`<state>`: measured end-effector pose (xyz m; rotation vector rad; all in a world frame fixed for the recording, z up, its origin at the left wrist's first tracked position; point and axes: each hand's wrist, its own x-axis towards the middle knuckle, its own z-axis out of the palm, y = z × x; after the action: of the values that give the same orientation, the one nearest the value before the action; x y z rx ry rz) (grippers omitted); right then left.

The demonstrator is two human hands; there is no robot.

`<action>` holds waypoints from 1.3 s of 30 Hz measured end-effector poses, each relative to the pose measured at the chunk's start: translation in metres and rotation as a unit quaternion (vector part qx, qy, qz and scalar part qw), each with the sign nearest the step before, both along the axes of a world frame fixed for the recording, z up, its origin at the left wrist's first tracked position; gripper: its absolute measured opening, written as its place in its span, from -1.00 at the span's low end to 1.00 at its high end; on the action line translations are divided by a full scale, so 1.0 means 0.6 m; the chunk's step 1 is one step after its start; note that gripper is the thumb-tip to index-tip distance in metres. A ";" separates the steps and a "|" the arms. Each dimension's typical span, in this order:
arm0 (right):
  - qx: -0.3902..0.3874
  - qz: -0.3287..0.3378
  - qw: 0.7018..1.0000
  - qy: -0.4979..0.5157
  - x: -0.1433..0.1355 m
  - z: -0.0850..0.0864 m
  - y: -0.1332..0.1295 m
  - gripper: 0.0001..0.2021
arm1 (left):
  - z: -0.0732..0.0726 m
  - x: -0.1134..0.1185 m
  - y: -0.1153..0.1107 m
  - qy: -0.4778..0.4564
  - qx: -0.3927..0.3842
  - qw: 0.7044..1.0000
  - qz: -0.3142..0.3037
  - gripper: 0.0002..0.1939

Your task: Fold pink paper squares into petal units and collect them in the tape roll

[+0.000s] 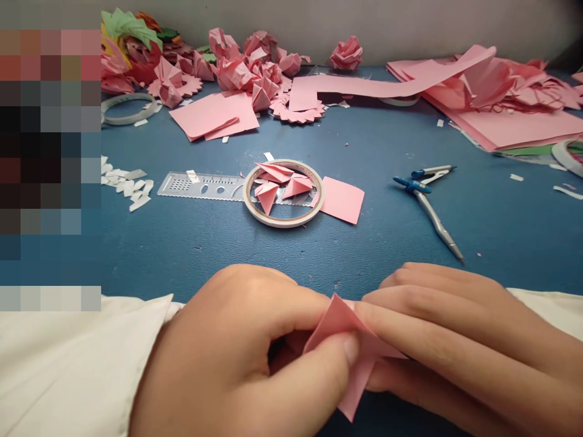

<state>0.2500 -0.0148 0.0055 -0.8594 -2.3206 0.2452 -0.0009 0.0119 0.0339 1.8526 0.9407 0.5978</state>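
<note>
Between my two hands, low in the head view, is a small piece of pink paper (359, 370) with folds and pointed corners. My left hand (255, 340) pinches it, the thumb pressed on its near face. From the other side my right hand (460, 328) grips it too, with the forefinger along the top and the thumb partly hidden beneath. Just beyond my hands lies a roll of tape (283, 224) with several folded pink paper pieces (298, 186) inside its ring. Under the roll is a clear plastic ruler (200, 187), and a flat pink square (344, 200) is beside it.
A compass (432, 212) lies open on the blue table at the right. Pink paper flowers (255, 67) and folded shapes are heaped at the back left. Pink sheets (510, 115) pile up at the back right. White paper scraps (130, 182) lie at the left.
</note>
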 end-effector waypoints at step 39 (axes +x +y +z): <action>-0.059 -0.022 0.998 -0.016 0.003 0.023 -0.021 -0.78 | -0.010 0.000 -0.013 0.065 0.090 0.994 -0.015 -0.50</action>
<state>0.2520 -0.0275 0.0194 -0.9790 -2.3320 0.3557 -0.0010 0.0042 0.0279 2.0826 0.9680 0.5646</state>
